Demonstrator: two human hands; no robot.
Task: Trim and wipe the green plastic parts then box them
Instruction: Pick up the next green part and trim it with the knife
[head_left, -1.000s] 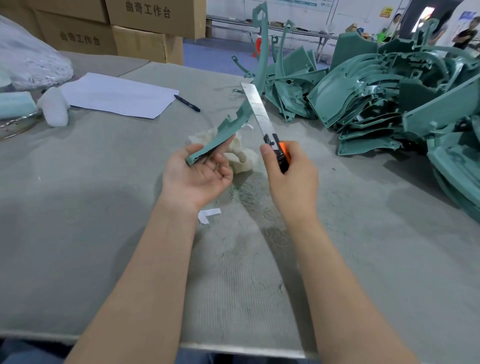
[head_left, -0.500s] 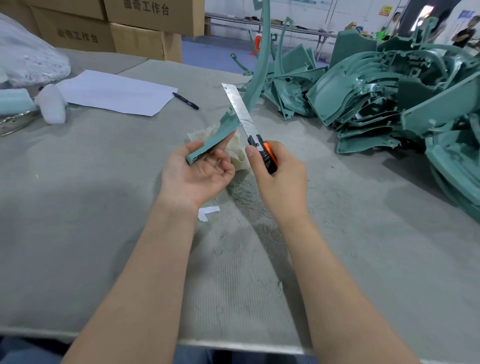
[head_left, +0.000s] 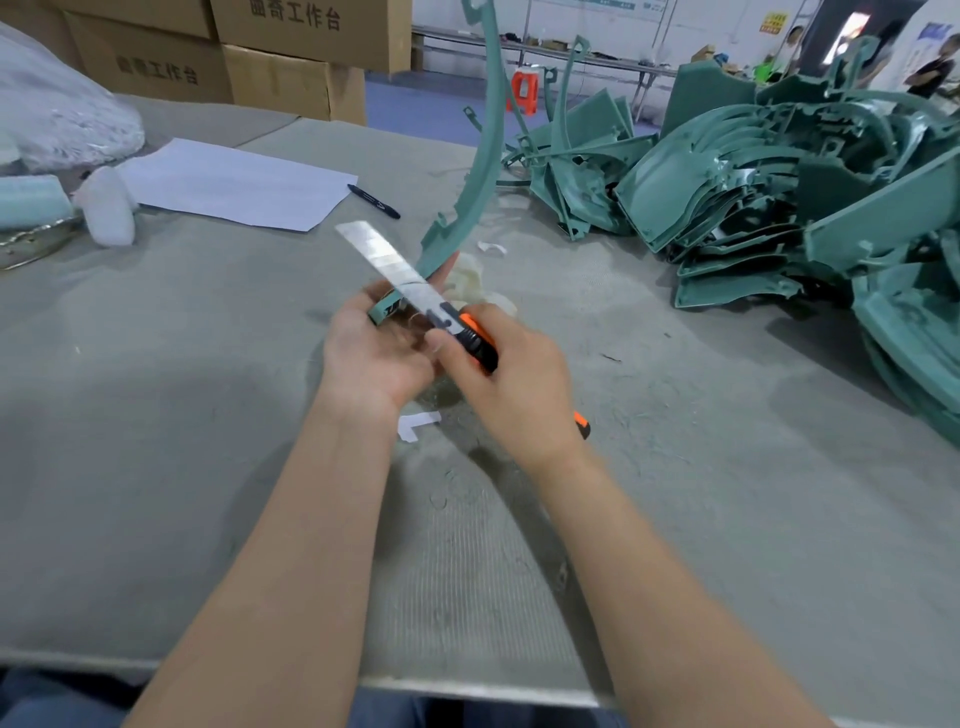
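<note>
My left hand (head_left: 375, 349) grips the lower end of a long curved green plastic part (head_left: 485, 140) that rises up and away over the table. My right hand (head_left: 511, 382) is closed on an orange and black utility knife (head_left: 470, 336). Its long silver blade (head_left: 387, 260) is extended and lies across the part's lower end, pointing up and left. A pale wiping cloth (head_left: 470, 283) lies on the table just behind my hands. A big heap of green plastic parts (head_left: 769, 197) fills the right side.
The grey felt-covered table (head_left: 156, 415) carries a white paper sheet (head_left: 234, 187), a black pen (head_left: 374, 201), a small white bottle (head_left: 106, 208) and a white bag (head_left: 57, 124) at left. Cardboard boxes (head_left: 291, 47) stand behind. Paper scraps (head_left: 415, 423) lie near my wrists. People stand far right.
My right hand has swung the knife left, so the blade now crosses the part's lower end near my left fingers. The green part stands more upright than before.
</note>
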